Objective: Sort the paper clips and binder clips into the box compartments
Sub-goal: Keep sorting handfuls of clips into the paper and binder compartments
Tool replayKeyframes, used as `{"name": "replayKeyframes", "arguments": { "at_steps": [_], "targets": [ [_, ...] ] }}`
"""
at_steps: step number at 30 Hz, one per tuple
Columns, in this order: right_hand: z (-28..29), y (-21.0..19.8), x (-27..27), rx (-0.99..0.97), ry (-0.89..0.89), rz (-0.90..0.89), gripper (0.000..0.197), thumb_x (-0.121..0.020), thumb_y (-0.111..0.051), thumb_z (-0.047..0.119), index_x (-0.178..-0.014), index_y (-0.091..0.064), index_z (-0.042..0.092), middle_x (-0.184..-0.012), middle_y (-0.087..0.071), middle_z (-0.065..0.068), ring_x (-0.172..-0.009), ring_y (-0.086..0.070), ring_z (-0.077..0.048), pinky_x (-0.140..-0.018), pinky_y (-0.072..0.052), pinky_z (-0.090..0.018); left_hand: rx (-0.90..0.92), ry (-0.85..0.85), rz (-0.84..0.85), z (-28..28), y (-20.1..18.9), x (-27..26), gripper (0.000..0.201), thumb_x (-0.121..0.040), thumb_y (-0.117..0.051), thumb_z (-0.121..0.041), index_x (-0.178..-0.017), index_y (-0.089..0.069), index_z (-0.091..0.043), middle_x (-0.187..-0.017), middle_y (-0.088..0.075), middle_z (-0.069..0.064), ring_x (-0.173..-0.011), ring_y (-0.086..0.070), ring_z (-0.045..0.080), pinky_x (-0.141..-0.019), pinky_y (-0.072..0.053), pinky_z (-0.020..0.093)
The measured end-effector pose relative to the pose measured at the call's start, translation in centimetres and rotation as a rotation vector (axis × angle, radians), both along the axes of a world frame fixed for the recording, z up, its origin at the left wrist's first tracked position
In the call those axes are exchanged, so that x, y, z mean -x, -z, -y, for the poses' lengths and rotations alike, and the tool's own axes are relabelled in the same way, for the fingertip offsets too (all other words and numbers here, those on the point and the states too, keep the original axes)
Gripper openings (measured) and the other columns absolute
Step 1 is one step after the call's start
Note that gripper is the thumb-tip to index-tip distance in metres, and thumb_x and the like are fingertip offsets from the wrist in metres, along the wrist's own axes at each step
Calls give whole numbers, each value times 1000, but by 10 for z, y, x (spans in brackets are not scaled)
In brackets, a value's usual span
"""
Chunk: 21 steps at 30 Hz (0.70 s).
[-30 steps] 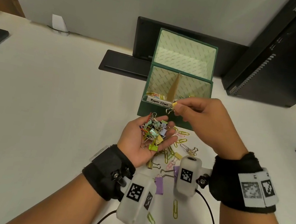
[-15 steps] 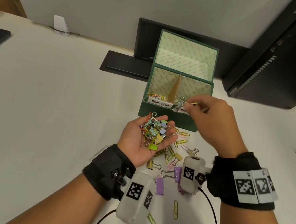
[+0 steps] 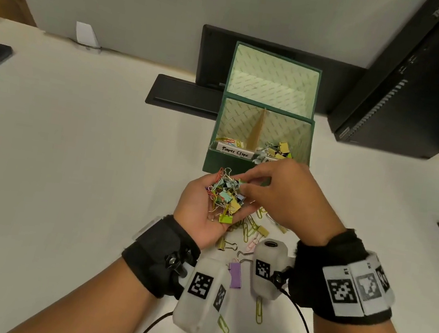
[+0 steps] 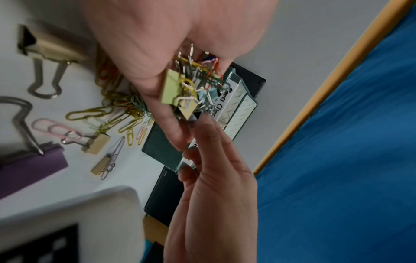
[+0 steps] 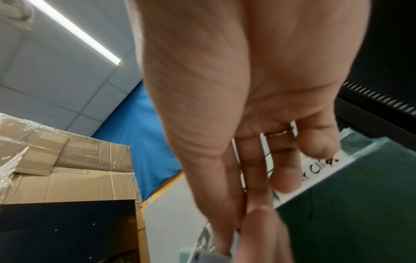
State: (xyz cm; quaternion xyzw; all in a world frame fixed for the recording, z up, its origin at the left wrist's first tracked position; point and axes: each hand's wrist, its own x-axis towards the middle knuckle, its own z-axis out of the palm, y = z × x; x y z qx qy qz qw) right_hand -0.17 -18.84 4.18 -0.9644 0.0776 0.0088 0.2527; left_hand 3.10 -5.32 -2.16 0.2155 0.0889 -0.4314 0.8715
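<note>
My left hand (image 3: 199, 220) is palm up in front of the green box (image 3: 224, 164), cupping a tangled pile of paper clips and binder clips (image 3: 224, 192). My right hand (image 3: 279, 195) reaches into the far side of that pile. Its thumb and forefinger pinch a pale binder clip (image 5: 202, 256) there. The box's left compartment, labelled "Paper Clips", holds a few paper clips (image 3: 229, 140). Its right compartment holds binder clips (image 3: 279, 149). In the left wrist view the pile (image 4: 186, 89) sits between my curled left fingers (image 4: 157, 110), with my right hand (image 4: 213, 178) meeting it.
Loose clips (image 3: 250, 228) lie on the white table under my hands, among them a purple binder clip (image 3: 235, 274) and a yellow paper clip (image 3: 259, 310). The box's open lid (image 3: 274, 74) stands behind it. A black computer tower (image 3: 424, 83) is at right, and a black stand (image 3: 183, 98) sits behind the box.
My right hand carried a binder clip to the box's right compartment. It has now come back down to the pile in my left hand without that clip. The left hand has stayed put.
</note>
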Motion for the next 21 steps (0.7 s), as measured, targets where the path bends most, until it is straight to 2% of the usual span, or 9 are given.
{"name": "replayKeyframes", "arguments": {
  "at_steps": [2, 4, 6, 9, 11, 12, 14, 16, 21],
  "targets": [
    [-1, 0, 0, 8, 26, 23, 13, -85, -68, 30, -92, -78, 30, -85, -74, 12, -84, -66, -8, -76, -57, -36, 0, 11, 19, 0, -1, 1, 55, -100, -31, -27, -88, -77, 2, -98, -73, 17, -87, -72, 25, -86, -53, 45],
    [-1, -1, 0, 18, 26, 38, 13, -86, -66, 28, -90, -78, 29, -85, -74, 11, -83, -66, -7, -74, -57, -35, 3, 18, 29, 0, -2, 1, 57, -100, -29, -26, -89, -77, 2, -101, -73, 18, -89, -72, 26, -85, -54, 44],
    [-1, -4, 2, 25, 16, 41, 10, -87, -66, 29, -87, -76, 31, -85, -73, 12, -83, -64, -6, -72, -56, -33, 8, 10, 15, 0, -2, 1, 54, -100, -30, -26, -96, -74, 6, -108, -70, 21, -94, -71, 29, -87, -53, 47],
    [0, -6, 4, 39, 11, 41, 8, -89, -66, 32, -82, -69, 33, -85, -70, 14, -80, -61, -3, -66, -51, -25, 18, -6, -4, -1, -1, -1, 50, -100, -31, -26, -119, -62, 9, -122, -64, 22, -108, -66, 32, -93, -50, 49],
    [-1, -6, 3, 46, 17, 39, 7, -86, -69, 34, -80, -69, 31, -86, -71, 13, -81, -62, -4, -68, -53, -28, 15, -16, -1, -1, -2, -1, 49, -100, -30, -25, -124, -57, 7, -123, -64, 20, -109, -65, 31, -95, -49, 48],
    [-2, -5, 3, 45, 23, 38, 5, -85, -71, 34, -81, -71, 30, -86, -71, 12, -82, -63, -5, -70, -54, -29, 20, -20, -6, -1, -1, -1, 49, -100, -30, -25, -120, -61, 7, -120, -66, 19, -105, -67, 29, -93, -51, 46],
    [-5, -3, 1, 20, 30, 35, 5, -83, -73, 31, -87, -75, 28, -83, -73, 12, -79, -66, -4, -72, -57, -32, 31, -31, -9, -1, -3, 0, 53, -99, -29, -24, -101, -72, 6, -108, -71, 19, -92, -71, 26, -85, -54, 42],
    [-7, 0, 1, -24, 40, 45, 7, -84, -73, 28, -89, -77, 27, -79, -74, 11, -74, -68, -2, -70, -58, -30, 59, -23, 14, 0, -4, -1, 57, -99, -27, -23, -92, -75, 5, -104, -72, 18, -88, -72, 25, -82, -56, 39],
    [-5, -8, 4, -119, 52, 114, 8, -82, -76, 31, -88, -78, 26, -75, -73, 12, -69, -66, 2, -56, -44, -8, 49, -50, -5, 0, -5, -1, 53, -97, -32, -21, -83, -76, 5, -96, -72, 21, -84, -73, 28, -75, -59, 40]
  ]
}}
